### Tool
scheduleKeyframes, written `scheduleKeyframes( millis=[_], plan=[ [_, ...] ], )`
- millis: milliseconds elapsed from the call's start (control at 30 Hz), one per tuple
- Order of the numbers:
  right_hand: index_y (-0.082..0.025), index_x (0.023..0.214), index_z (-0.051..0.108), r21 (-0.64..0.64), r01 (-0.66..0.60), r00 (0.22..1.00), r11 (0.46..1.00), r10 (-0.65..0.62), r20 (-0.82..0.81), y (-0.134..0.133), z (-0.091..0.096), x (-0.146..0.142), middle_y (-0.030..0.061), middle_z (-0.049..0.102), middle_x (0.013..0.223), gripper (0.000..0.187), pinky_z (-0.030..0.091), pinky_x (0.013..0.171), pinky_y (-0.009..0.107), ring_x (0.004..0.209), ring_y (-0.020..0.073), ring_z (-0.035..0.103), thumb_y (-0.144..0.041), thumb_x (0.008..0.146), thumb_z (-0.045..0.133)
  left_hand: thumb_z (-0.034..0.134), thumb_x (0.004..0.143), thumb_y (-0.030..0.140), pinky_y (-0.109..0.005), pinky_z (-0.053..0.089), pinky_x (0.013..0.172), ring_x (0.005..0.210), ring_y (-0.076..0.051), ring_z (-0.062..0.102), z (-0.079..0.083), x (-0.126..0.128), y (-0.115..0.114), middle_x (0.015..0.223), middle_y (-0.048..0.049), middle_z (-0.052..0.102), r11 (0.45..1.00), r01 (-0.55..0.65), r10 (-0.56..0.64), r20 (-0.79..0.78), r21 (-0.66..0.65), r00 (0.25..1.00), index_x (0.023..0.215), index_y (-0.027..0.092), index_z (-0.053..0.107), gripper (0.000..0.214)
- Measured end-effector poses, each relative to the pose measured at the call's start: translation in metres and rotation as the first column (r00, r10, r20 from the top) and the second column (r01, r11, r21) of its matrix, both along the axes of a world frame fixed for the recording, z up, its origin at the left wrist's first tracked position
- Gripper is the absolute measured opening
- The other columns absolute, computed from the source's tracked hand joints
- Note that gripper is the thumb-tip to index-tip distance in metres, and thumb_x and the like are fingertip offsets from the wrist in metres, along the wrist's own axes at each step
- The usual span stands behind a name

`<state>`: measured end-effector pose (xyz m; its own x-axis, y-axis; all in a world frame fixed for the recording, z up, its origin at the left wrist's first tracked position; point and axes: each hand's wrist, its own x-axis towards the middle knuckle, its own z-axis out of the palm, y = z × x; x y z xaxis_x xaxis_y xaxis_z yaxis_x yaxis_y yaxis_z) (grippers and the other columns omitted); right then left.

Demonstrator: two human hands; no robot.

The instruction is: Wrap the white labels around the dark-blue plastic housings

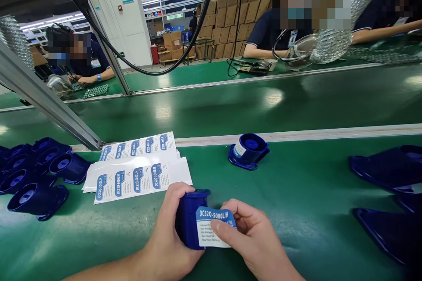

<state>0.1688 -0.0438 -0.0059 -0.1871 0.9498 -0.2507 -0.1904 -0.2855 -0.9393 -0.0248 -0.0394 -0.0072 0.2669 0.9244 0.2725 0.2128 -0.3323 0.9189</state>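
Observation:
My left hand (174, 232) is closed around a dark blue plastic pump housing (188, 217), which is tilted with its flange at the top. Between thumb and fingers, my right hand (252, 235) pinches a white and blue label (206, 232) printed DC52Q-5000L/H. The label's left side lies against the housing, while its right side is in my fingers and stands off the surface. Beyond my hands sits another blue housing (253, 145) with a label on its side. Sheets of the same labels (138, 175) lie to the left of my hands, on the green bench.
Several blue housings (36, 197) are grouped at the left, and more (385, 232) lie at the right edge. A metal post (62, 96) rises behind the sheets. A black cable (165, 70) hangs across the view. People (270, 39) sit across the green line.

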Motion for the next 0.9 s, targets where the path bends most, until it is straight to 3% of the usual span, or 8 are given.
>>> scheduleKeyframes(
  millis=[467, 567, 667, 800, 867, 900],
  plan=[
    [-0.020, 0.070, 0.064, 0.010, 0.005, 1.000, 1.000, -0.005, 0.029, 0.001, 0.000, -0.004, -0.0019, 0.058, 0.065, 0.044, 0.048, 0.062, 0.028, 0.062, 0.0151, 0.053, -0.056, 0.075, 0.089, 0.083, 0.081, 0.021, -0.043, 0.057, 0.096, 0.121, -0.030, 0.060, -0.001, 0.002, 0.002, 0.132, -0.0083, 0.053, 0.999, -0.014, 0.013, 0.031, 0.040, 0.999, 0.137, 0.033, 0.045, 0.069],
    [-0.020, 0.069, 0.065, 0.023, 0.072, 0.994, 0.997, -0.073, 0.077, 0.000, -0.001, -0.007, -0.0010, 0.060, 0.064, 0.045, 0.048, 0.061, 0.028, 0.062, 0.0162, 0.054, -0.059, 0.073, 0.088, 0.083, 0.081, 0.021, -0.046, 0.055, 0.103, 0.127, -0.031, 0.058, -0.003, 0.002, 0.003, 0.137, -0.0096, 0.051, 0.997, -0.013, 0.009, 0.049, 0.077, 0.999, 0.138, 0.034, 0.044, 0.070],
    [-0.021, 0.062, 0.066, 0.213, 0.112, 0.949, 0.971, -0.168, 0.266, 0.002, 0.001, -0.006, -0.0006, 0.058, 0.058, 0.044, 0.043, 0.054, 0.028, 0.055, 0.0157, 0.051, -0.058, 0.078, 0.084, 0.082, 0.082, 0.020, -0.048, 0.053, 0.108, 0.130, -0.031, 0.056, -0.006, 0.001, 0.003, 0.139, -0.0095, 0.048, 0.995, 0.000, -0.006, 0.053, 0.103, 0.999, 0.138, 0.035, 0.043, 0.069],
    [-0.022, 0.063, 0.075, 0.568, -0.038, 0.812, 0.822, -0.306, 0.497, 0.008, 0.011, 0.001, 0.0001, 0.059, 0.051, 0.034, 0.040, 0.048, 0.028, 0.047, 0.0152, 0.051, -0.050, 0.082, 0.082, 0.082, 0.083, 0.024, -0.047, 0.053, 0.108, 0.132, -0.030, 0.056, -0.009, 0.000, 0.002, 0.139, -0.0080, 0.049, 0.994, -0.032, 0.028, 0.039, 0.102, 0.999, 0.138, 0.037, 0.041, 0.069],
    [-0.023, 0.071, 0.079, 0.603, -0.092, 0.760, 0.792, -0.335, 0.557, 0.009, 0.016, 0.003, 0.0007, 0.063, 0.053, 0.029, 0.042, 0.048, 0.029, 0.047, 0.0169, 0.055, -0.050, 0.080, 0.084, 0.084, 0.082, 0.026, -0.047, 0.054, 0.106, 0.132, -0.031, 0.057, -0.010, -0.001, 0.002, 0.139, -0.0081, 0.050, 0.995, -0.062, 0.060, 0.030, 0.074, 0.998, 0.139, 0.036, 0.041, 0.072],
    [-0.023, 0.076, 0.081, 0.580, -0.115, 0.734, 0.807, -0.324, 0.597, 0.010, 0.018, 0.003, 0.0012, 0.065, 0.055, 0.028, 0.044, 0.050, 0.030, 0.049, 0.0187, 0.058, -0.051, 0.079, 0.085, 0.085, 0.081, 0.027, -0.047, 0.054, 0.106, 0.132, -0.032, 0.058, -0.010, -0.001, 0.003, 0.140, -0.0085, 0.051, 0.996, -0.073, 0.072, 0.029, 0.057, 0.997, 0.139, 0.035, 0.040, 0.073]
  ],
)
